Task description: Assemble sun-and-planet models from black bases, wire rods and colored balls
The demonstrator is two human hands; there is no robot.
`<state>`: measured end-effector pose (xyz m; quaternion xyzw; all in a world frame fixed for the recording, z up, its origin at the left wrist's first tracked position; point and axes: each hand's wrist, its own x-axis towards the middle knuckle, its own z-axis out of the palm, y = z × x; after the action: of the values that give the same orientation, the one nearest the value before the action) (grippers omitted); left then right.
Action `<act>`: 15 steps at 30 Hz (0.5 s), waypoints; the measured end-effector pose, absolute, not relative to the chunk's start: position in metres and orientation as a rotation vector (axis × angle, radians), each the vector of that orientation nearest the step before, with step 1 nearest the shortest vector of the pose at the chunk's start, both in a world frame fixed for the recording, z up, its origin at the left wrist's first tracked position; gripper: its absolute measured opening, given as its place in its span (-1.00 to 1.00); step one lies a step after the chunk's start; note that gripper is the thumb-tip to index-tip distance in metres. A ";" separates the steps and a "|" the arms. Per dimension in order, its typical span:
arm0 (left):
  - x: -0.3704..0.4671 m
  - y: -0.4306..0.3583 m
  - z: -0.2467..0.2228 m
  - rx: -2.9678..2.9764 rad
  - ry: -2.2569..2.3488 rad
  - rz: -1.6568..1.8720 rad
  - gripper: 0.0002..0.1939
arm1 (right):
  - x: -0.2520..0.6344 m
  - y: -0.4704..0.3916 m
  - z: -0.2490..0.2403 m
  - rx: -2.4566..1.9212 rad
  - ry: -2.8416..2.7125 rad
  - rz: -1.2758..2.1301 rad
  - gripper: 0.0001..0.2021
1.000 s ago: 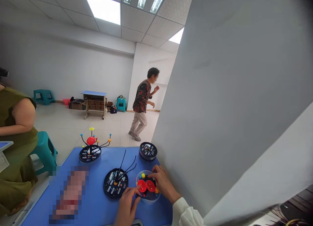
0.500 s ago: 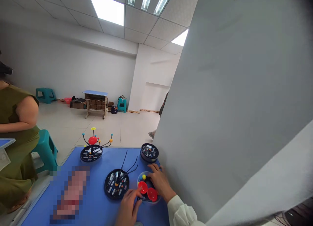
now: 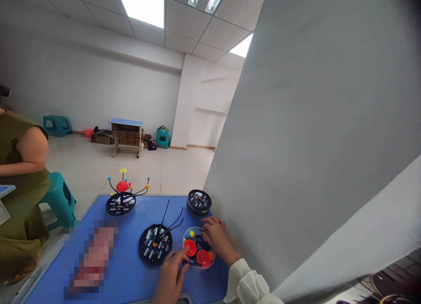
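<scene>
A clear round tub (image 3: 208, 266) holds two red half-shells (image 3: 203, 258), small yellow and blue balls (image 3: 191, 234) and black parts. At its near left side my left hand (image 3: 171, 271) is closed on a thin black rod (image 3: 193, 264) lying across the tub's edge. My right hand (image 3: 219, 239) reaches over the right rim, fingers bent down among the black parts; what they grip is hidden. Left of the tub lies a black round base (image 3: 155, 250) with printed labels and several thin black arms standing up from its centre.
An assembled planet model (image 3: 122, 186) with a red ball stands at the table's far left, and another black round base (image 3: 199, 202) at the far right. A grey wall (image 3: 296, 142) rises close on the right. A person (image 3: 24, 164) sits at left; a blurred patch covers part of the table (image 3: 125, 269).
The view has shifted slightly. My right fingers have dipped further into the tub, uncovering more of the black parts. My left hand stays by the tub's edge with the rod.
</scene>
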<state>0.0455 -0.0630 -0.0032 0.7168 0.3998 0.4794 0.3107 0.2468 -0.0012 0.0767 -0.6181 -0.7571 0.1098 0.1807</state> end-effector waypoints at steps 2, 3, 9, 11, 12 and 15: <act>0.045 -0.064 -0.002 1.849 1.052 1.299 -0.79 | 0.251 -0.003 0.077 -1.703 -2.061 0.370 -0.82; 0.044 -0.064 -0.002 1.814 1.048 1.306 -0.78 | 0.253 -0.004 0.076 -1.678 -2.027 0.407 -0.81; 0.040 -0.061 -0.001 1.376 0.999 1.307 -0.63 | 0.251 -0.014 0.065 -1.563 -1.908 0.589 -0.69; 0.040 -0.058 -0.002 1.211 0.999 1.328 -0.53 | 0.248 -0.017 0.063 -1.574 -1.900 0.588 -0.68; 0.040 -0.057 -0.002 1.147 0.998 1.327 -0.50 | 0.248 -0.018 0.063 -1.592 -1.905 0.578 -0.67; 0.040 -0.054 -0.003 1.037 0.980 1.303 -0.47 | 0.247 -0.018 0.066 -1.694 -1.957 0.514 -0.68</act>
<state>0.0397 -0.0542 -0.0030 0.4417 0.4173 0.5547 0.5685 0.2467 -0.0178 0.0662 -0.6218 -0.7182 0.1886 0.2489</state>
